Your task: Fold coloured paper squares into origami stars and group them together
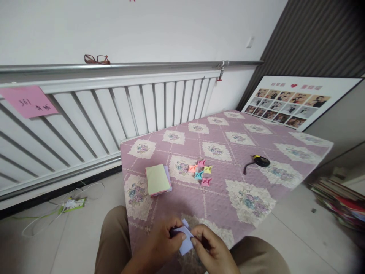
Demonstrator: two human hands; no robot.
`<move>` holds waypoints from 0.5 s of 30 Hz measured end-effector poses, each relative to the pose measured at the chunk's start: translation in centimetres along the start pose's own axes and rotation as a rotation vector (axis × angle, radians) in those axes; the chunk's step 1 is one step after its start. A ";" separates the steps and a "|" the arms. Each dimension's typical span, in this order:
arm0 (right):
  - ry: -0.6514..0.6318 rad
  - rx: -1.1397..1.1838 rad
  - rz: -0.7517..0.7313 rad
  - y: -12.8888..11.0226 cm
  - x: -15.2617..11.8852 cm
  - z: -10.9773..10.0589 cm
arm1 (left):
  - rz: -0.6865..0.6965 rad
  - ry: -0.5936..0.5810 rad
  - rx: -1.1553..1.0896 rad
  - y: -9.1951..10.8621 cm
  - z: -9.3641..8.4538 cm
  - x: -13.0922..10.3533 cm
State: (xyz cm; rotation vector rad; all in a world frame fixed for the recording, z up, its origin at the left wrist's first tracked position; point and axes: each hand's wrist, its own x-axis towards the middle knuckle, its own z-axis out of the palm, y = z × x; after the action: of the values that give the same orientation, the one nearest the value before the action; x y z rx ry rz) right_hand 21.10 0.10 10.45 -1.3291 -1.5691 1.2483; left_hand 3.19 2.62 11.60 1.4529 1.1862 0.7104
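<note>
Now we hold the paper [186, 246] with both our hands, above the near edge of the desk [182, 203]. It is of light violet colour and it is folded. Our left hand [165, 239] is grasping its left side, with the thumb laid on top. Our right hand [212, 249] is pinching its right side between the thumb and the fingers. The two hands are close to each other.

On the desk lies a purple cloth [212, 196] with pale flower patches. To the left we see the stack [157, 179] of coloured sheets, with a pale green one on top; under it some pink and violet edges come out. Just to the right of the stack, five small folded pieces are grouped: an orange one [192, 168], a far pink one [201, 163], a yellow one [208, 169], a blue one [199, 175] and a near pink one [206, 182]. More to the right there lies a black and yellow object [261, 161] with a dark strap.

Behind the desk, at the far left, stands the radiator [142, 102], and a pink note [28, 102] hangs on it. The glasses [97, 59] rest on the pipe [159, 67] above. At the far right a photo board [299, 91] is leaning.
</note>
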 end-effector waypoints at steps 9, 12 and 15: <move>0.014 0.136 0.071 -0.4 0.2 0.6 | 0.041 -0.020 0.022 0.4 -0.1 -0.3; 0.006 0.201 0.085 -0.6 0.1 0.8 | 0.032 -0.032 0.012 0.3 0.0 -0.4; -0.014 0.291 0.114 -0.7 0.1 0.8 | 0.036 -0.005 0.003 0.0 0.1 -0.4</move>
State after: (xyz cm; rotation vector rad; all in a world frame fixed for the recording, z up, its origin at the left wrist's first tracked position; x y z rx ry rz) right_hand 20.14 0.00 10.85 -1.2356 -1.2764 1.4946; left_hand 3.17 2.20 11.60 1.4810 1.1602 0.7292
